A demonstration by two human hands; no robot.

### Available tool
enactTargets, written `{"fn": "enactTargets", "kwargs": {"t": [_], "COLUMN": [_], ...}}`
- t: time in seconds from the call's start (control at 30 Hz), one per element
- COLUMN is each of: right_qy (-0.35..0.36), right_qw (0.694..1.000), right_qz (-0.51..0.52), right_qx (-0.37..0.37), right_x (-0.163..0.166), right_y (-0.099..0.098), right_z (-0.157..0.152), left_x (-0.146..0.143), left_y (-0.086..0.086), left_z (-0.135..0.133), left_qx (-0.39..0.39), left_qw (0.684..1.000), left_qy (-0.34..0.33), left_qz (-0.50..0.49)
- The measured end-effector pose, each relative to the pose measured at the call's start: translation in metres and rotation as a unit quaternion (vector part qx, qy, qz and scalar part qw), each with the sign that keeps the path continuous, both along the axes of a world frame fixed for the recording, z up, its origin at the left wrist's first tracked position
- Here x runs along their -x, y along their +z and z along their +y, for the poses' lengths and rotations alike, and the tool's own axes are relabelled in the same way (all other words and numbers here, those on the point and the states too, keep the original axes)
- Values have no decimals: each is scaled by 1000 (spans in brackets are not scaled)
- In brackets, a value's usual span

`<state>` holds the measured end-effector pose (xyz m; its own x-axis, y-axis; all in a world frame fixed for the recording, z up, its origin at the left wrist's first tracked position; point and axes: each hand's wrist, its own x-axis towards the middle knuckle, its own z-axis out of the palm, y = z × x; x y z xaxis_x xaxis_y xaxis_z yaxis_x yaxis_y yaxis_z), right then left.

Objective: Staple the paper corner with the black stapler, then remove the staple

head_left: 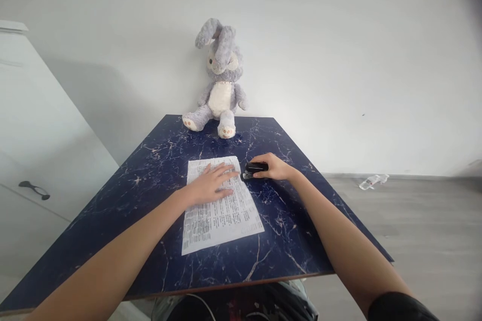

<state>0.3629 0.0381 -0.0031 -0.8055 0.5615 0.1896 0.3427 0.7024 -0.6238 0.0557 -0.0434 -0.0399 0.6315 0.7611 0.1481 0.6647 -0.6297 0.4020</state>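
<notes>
A printed sheet of paper [229,228] lies on the dark blue marbled table [150,241]. My left hand [211,184] rests flat on its upper half with the fingers spread. Just right of the paper's upper right edge is a black stapler [257,166]. My right hand [274,166] is wrapped round the stapler from the right. The stapler's front end points left toward the sheet; whether it touches the paper's edge I cannot tell.
A grey plush rabbit [220,95] sits at the table's far end against the white wall [339,60]. To the left stands a white cabinet [45,125] with a dark handle. A clear plastic item [373,181] lies on the grey floor [425,220] at right.
</notes>
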Motion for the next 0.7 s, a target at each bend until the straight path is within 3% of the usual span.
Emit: {"fn": "enactTargets", "kwargs": {"t": [0.07, 0.2, 0.3, 0.37, 0.47, 0.57, 0.7], "right_qy": [1, -64, -66, -54, 2, 38, 73], "right_qw": [1000, 996, 994, 995, 997, 995, 994], "right_qz": [0, 61, 87, 81, 33, 5, -6], "right_qx": [-2, -15, -20, -35, -67, -90, -82], "right_x": [2, 14, 39, 64, 98, 111, 91], "right_y": [2, 8, 8, 2, -10, -16, -9], "right_z": [-1, -9, -27, -44, -65, -72, -59], "left_x": [-8, -8, 2, 11, 22, 25, 15], "left_y": [-3, -8, -7, -5, -5, -10, -18], "left_z": [-3, 2, 12, 19, 28, 32, 28], "left_qx": [11, 24, 4, -39, -96, -98, -87], "left_qw": [1000, 999, 982, 945, 907, 929, 975], "left_qy": [-11, 15, 115, 208, 291, 268, 150], "left_qz": [7, -29, -153, -249, -288, -235, -140]}}
